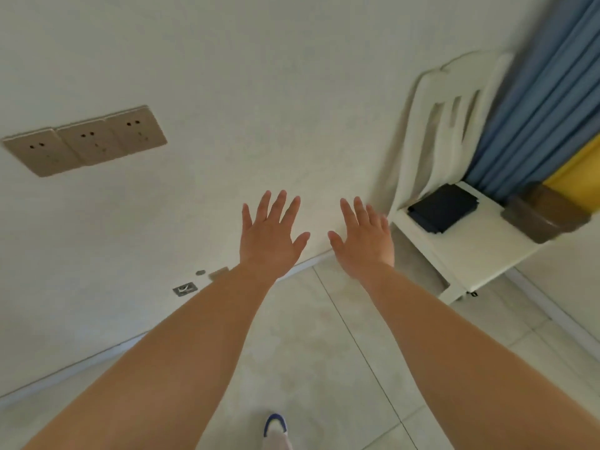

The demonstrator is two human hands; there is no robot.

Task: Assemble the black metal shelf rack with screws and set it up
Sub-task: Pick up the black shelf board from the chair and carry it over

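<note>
Both my arms stretch forward toward a white wall. My left hand [271,237] is spread with straight fingers, back of the hand up, holding nothing. My right hand [363,237] is beside it, also flat with fingers extended and empty. No black shelf rack part or screw shows clearly. A dark flat item [443,207] lies on a white chair [467,251] to the right; I cannot tell what it is.
A row of three beige wall sockets [86,139] sits at the left. Blue curtains [545,92] hang at the right, with a brown box [545,212] at the chair's edge. Small items [185,289] lie along the baseboard. Pale floor tiles [308,352] are below, and a shoe toe [275,423].
</note>
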